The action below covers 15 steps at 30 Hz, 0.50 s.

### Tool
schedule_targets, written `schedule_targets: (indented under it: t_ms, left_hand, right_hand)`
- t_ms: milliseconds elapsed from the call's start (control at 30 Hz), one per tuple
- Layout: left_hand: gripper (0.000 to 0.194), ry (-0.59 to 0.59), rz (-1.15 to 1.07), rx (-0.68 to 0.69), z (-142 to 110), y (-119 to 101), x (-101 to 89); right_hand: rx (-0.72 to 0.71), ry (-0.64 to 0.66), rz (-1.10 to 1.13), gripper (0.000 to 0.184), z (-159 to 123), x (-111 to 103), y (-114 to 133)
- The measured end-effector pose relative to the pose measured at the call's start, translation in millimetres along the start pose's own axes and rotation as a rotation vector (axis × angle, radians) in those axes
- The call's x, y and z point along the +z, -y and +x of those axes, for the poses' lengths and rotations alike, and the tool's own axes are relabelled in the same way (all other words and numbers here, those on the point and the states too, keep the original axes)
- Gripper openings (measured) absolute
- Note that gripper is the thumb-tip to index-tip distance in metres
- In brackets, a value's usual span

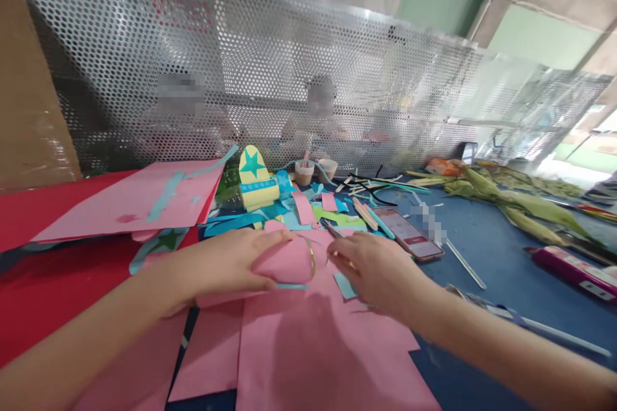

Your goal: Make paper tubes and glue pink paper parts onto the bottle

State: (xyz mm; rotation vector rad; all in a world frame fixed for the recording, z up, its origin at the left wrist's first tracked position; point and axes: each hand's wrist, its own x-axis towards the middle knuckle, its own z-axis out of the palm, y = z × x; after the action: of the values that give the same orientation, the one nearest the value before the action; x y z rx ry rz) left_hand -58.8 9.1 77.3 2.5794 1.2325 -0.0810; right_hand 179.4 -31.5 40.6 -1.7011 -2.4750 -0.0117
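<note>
One pink piece [284, 263]: centre of the frame, over pink sheets [267, 347] on the desk [475, 308].
Left hand [231, 263]: thumb and fingers clamped on the piece's near and far edges.
Right hand [378, 266]: fingers bunched; cannot tell what they grip.
Paper craft: seemingly shaping the piece; next calls for a steady left hold.
Phone [409, 234], purple pack [573, 271]: writing too blurred to read.
</note>
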Motion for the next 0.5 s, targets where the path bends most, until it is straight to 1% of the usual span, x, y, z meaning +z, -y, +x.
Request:
schedule_targets:
  t_ms: [67,133,233,300,367,500]
  left_hand:
    - [0.072,0.067,-0.001,-0.024,-4,5,-7.1]
    - [0.078,0.120,0.003,-0.056,-7,10,-12.4]
    - [0.086,0.186,0.020,-0.121,-11,13,-17.3]
    - [0.088,0.226,0.040,-0.149,-13,12,-19.5]
    - [0.086,0.249,0.051,-0.154,-15,10,-21.5]
    - [0.083,0.229,0.006,-0.099,-17,16,-24.6]
  right_hand:
    - [0.018,0.032,-0.001,0.024,21,-3,-15]
    - [0.002,0.074,0.014,0.026,43,-1,-28]
    - [-0.032,0.105,0.043,0.028,69,7,-39]
    - [-0.061,0.120,0.068,0.023,81,12,-39]
    - [-0.099,0.137,0.098,0.025,88,17,-35]
    - [-0.174,0.141,0.141,0.027,92,23,-22]
